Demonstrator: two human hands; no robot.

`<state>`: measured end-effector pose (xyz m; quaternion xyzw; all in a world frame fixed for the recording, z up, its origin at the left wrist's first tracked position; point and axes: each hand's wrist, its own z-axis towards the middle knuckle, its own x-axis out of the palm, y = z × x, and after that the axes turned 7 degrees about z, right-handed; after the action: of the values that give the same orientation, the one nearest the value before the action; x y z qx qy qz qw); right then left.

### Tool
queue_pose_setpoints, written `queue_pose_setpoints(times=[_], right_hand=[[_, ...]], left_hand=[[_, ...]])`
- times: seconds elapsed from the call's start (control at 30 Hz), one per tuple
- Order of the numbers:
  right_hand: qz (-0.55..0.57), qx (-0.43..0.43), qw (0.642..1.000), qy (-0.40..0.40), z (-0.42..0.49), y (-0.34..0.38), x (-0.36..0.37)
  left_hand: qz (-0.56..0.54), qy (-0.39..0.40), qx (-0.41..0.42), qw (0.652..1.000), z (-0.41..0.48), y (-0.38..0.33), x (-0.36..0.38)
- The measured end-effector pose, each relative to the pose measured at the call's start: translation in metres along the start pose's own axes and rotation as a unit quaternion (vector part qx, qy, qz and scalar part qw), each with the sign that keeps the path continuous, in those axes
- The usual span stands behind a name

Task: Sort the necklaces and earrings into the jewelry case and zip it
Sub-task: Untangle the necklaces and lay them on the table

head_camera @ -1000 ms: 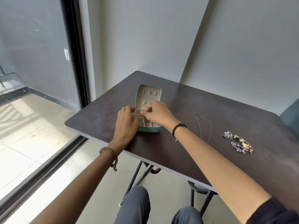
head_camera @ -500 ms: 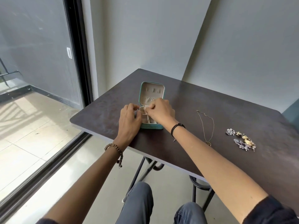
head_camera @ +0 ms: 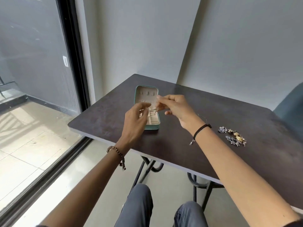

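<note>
A teal jewelry case (head_camera: 151, 127) lies open on the dark table (head_camera: 172, 145), its beige lid (head_camera: 146, 95) folded back. Just above the case's right edge, the thumb and forefinger of my right hand (head_camera: 175, 105) pinch a small metallic piece of jewelry (head_camera: 155, 109), which dangles below them. My left hand (head_camera: 135, 119) hovers over the left side of the case with loosely spread fingers and nothing visible in it. A thin necklace (head_camera: 203, 117) lies on the table, mostly hidden behind my right wrist. To the right lies a pile of silver and gold earrings (head_camera: 233, 136).
The table stands in a corner against grey walls (head_camera: 229, 54), with a glass door frame (head_camera: 73, 63) to the left. Its front edge is close to my knees (head_camera: 139, 207). A teal chair back (head_camera: 291, 102) shows at the far right.
Both hands have lifted off the case's tray. My right hand rose with the small piece pinched, and my left hand spread its fingers. The case's compartments are uncovered.
</note>
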<state>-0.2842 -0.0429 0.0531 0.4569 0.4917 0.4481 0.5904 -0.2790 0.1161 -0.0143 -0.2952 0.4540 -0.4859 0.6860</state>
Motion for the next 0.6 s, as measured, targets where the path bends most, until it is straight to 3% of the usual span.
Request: queue_pose_setpoints(times=[0.23, 0.6], right_hand=[[0.014, -0.020, 1.000, -0.019, -0.026, 0.012, -0.029], [-0.041, -0.036, 0.998, -0.042, -0.058, 0.009, -0.067]], left_hand=[[-0.203, 0.149, -0.049, 0.967, -0.010, -0.044, 0.017], [-0.221, 0.200, -0.109, 0.948, -0.028, -0.062, 0.041]])
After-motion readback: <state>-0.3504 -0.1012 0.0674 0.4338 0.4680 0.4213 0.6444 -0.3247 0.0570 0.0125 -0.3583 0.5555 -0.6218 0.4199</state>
